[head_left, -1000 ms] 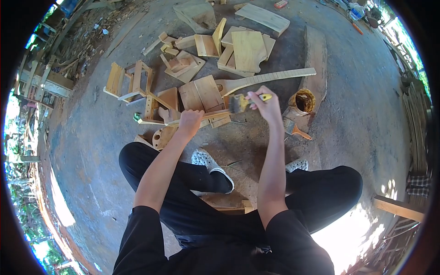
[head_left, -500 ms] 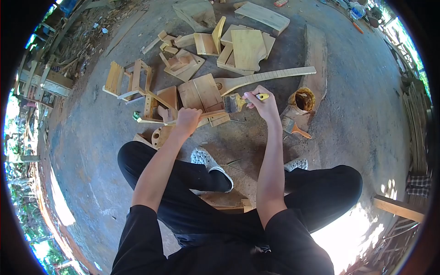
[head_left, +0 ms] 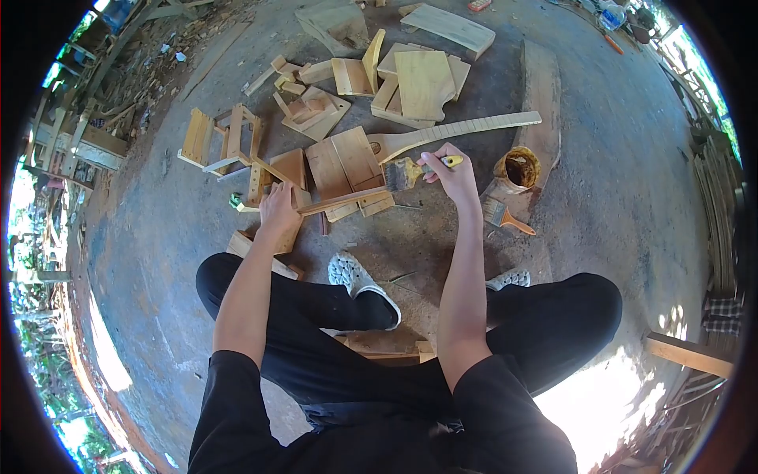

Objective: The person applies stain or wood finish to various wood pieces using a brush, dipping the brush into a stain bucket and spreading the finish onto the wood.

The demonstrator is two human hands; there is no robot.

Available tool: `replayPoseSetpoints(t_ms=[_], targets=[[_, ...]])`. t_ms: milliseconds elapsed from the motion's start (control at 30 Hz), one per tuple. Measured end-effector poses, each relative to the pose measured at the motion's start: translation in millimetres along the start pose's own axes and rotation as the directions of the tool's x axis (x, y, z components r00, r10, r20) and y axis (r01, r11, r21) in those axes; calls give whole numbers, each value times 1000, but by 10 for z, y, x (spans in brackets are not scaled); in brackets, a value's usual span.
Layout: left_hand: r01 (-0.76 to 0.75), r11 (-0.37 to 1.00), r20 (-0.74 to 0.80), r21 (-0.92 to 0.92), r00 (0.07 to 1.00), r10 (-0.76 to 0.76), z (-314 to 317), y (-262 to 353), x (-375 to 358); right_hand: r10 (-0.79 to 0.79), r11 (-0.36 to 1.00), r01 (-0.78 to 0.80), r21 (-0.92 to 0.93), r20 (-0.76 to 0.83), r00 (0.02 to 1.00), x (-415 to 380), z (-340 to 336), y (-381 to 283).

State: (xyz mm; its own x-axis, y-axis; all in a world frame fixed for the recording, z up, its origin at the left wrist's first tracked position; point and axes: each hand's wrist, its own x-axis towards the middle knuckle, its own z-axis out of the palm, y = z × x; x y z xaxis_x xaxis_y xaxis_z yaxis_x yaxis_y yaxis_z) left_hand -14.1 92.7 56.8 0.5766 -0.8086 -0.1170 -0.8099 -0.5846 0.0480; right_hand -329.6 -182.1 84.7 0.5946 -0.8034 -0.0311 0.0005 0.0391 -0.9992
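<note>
My left hand is closed round the near end of a long narrow wooden strip, which points right across the front of a wooden board. In my right hand is a paintbrush with a yellow handle, pinched between thumb and fingers. Its dark, wide bristles are at the far end of the strip. Behind the brush a long pale neck-shaped wooden piece with cross lines slants up to the right. A wooden box piece stands just beyond my left hand.
To the right, a stained container stands on a long plank, with a second paintbrush beside it. A small wooden frame lies at left. Several boards and blocks are piled ahead. My shoe rests on the floor nearby.
My left hand has moved left along the wooden strip, showing more of it, and the round-holed piece near my left knee no longer shows. The brush stays by the strip's far end.
</note>
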Motion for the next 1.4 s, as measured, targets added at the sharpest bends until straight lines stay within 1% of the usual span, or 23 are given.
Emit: replayPoseSetpoints(t_ms=[33, 67, 100, 133, 167, 200, 233, 267, 333, 400, 433, 467, 533, 567, 600, 667, 733, 833, 967, 1033, 1133, 1233, 1400], targets=[[-38, 999, -75, -9, 996, 37, -100, 32, -33, 6, 1000, -5, 2, -28, 1000, 13, -9, -1], [-39, 999, -80, -8, 996, 38, -203, 75, -49, 9, 1000, -9, 4, -56, 998, 31, -24, -7], [-87, 994, -137, -64, 987, 78, -324, 134, -56, 4, 1000, -4, 4, -58, 998, 42, -26, -29], [-140, 983, -195, -115, 974, 116, -438, 194, -52, -14, 1000, 17, 17, -160, 987, 41, -22, -51], [-145, 983, -196, -114, 973, 121, -550, 251, -46, -28, 999, 37, 29, -263, 964, 33, -23, -66], [-190, 979, -228, -68, 959, 170, -671, 303, -44, -26, 999, 36, 31, -268, 963, 32, -22, -97], [-230, 973, -257, -19, 942, 217, -791, 340, -53, -56, 990, 96, 102, -339, 939, 46, -1, -148], [-228, 974, -257, -12, 942, 217, -912, 379, -57, -79, 972, 161, 171, -409, 909, 73, 37, -204], [-303, 953, -441, -32, 859, 258, -1122, 468, -80, -66, 957, 171, 233, -402, 913, 96, 148, -343], [-308, 950, -462, -45, 850, 254, -1284, 507, -105, -115, 860, 290, 421, -392, 913, 110, 320, -467], [-322, 945, -485, -61, 837, 254, -1342, 517, -101, -121, 798, 299, 523, -347, 930, 104, 396, -519], [-323, 945, -487, -58, 835, 255, -1381, 523, -96, -124, 796, 302, 524, -347, 930, 106, 495, -565], [-316, 926, -496, -205, 849, 179, -1409, 538, -97, -116, 714, 285, 639, -294, 949, 101, 697, -617], [-317, 926, -496, -207, 849, 180, -1397, 537, -96, -134, 680, 277, 679, -256, 957, 73, 776, -639], [-314, 920, -499, -235, 851, 163, -1378, 534, -93, -133, 681, 277, 678, -257, 957, 55, 843, -657], [-311, 913, -498, -264, 855, 147, -1326, 530, -116, -158, 685, 245, 686, -188, 969, 12, 967, -690], [-319, 849, -431, -422, 894, 121, -1300, 547, -139, -136, 690, 259, 676, -231, 963, 9, 1047, -679], [-326, 805, -459, -496, 885, 76, -1296, 576, -150, -3, 590, 161, 791, -198, 980, -30, 1185, -697], [-316, 800, -493, -510, 869, 29, -1250, 573, -109, 5, 643, 109, 758, -147, 989, -61, 1457, -604], [-228, 767, -351, -600, 936, 4, -1335, 625, -145, 18, 657, 100, 748, -148, 989, -53, 1559, -525], [-255, 783, -353, -568, 934, 48, -1362, 638, -175, 46, 667, 67, 742, -131, 990, -29, 1518, -439], [-272, 808, -395, -523, 917, 53, -1352, 572, -183, -13, 784, 193, 590, -296, 955, 51, 1339, -344], [-316, 815, -406, -487, 907, 109, -1348, 617, -172, 26, 701, 220, 678, -332, 943, 87, 1190, -323]])
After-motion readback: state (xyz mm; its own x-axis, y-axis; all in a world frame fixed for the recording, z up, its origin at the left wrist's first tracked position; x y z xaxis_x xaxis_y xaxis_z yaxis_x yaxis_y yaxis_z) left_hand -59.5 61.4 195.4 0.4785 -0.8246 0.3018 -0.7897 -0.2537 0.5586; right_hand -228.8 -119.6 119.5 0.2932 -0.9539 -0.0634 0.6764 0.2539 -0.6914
